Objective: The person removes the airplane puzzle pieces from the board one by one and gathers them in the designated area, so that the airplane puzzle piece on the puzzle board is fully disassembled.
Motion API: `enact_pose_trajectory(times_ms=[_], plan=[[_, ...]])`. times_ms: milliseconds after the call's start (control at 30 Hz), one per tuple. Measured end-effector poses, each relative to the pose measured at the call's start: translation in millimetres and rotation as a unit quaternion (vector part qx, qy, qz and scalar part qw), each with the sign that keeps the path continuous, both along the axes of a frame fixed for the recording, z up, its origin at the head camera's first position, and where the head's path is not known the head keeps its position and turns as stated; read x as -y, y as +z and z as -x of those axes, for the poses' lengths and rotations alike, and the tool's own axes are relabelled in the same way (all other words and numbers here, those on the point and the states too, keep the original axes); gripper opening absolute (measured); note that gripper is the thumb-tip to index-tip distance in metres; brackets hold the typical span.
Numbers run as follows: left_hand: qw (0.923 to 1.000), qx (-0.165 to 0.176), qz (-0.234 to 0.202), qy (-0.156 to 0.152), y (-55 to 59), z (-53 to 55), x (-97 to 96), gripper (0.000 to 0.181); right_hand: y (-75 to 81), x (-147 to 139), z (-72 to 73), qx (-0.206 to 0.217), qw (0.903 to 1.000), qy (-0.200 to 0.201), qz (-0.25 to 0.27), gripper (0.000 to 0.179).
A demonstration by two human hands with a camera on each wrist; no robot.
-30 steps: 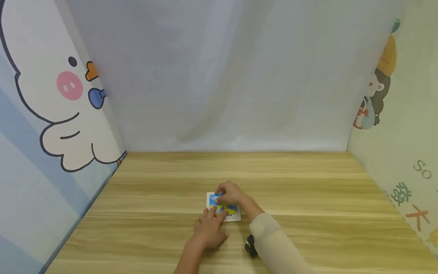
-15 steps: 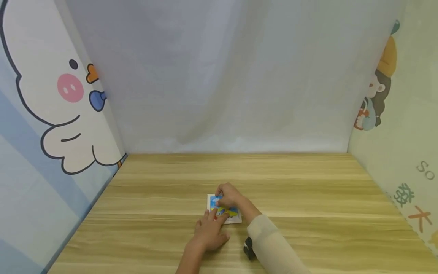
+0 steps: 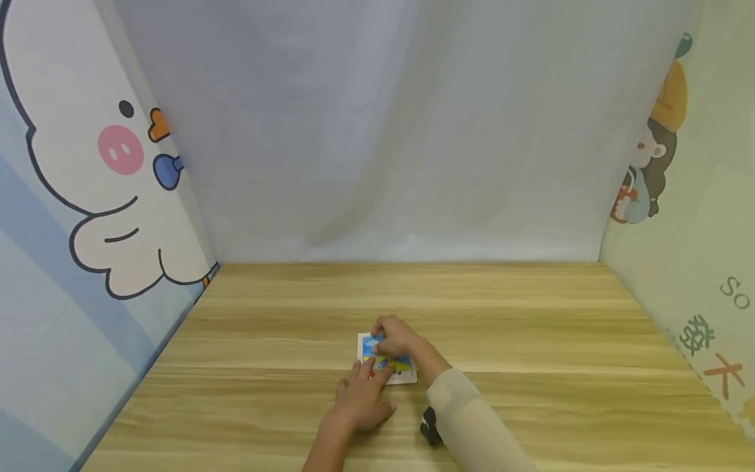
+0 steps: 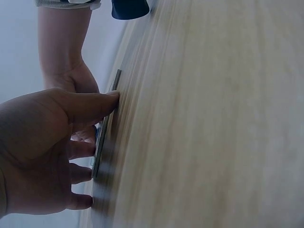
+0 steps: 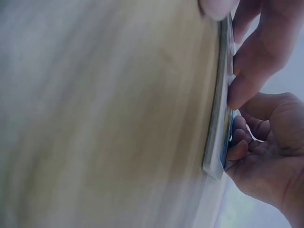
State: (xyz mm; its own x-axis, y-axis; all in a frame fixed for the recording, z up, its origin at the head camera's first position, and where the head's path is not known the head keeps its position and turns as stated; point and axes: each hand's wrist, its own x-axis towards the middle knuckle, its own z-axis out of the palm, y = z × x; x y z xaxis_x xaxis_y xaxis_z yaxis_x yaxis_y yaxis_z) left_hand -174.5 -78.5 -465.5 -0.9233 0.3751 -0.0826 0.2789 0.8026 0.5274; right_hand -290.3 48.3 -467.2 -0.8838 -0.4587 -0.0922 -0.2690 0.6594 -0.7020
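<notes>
While straight fingers of the left hand [image 3: 362,397] are being rested on the near side of the picture board [image 3: 404,368], those of the right hand [image 3: 398,335] are being held bent over its far side; whether anything is being pinched cannot be told. Under both hands, the board is being supported by the table [image 3: 265,341].

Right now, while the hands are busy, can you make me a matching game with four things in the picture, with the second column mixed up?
Things:
1. Picture card
2. Sleeve
3. Table
4. Big wall cartoon

Clues:
A. Wood-patterned
B. Mostly white, at the left
C. Blue and yellow, partly covered by the hands
D. Cream

Right pairs: 1-C, 2-D, 3-A, 4-B
</notes>
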Motion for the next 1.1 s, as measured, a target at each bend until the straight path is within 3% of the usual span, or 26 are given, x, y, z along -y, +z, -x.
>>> enact_pose_trajectory(times_ms=[1100], plan=[[1.0000, 0.003, 0.007, 0.004, 3.0, 0.6, -0.4, 0.057, 0.0, 5.5, 0.4, -0.026, 0.9992, 0.004, -0.030, 0.021]])
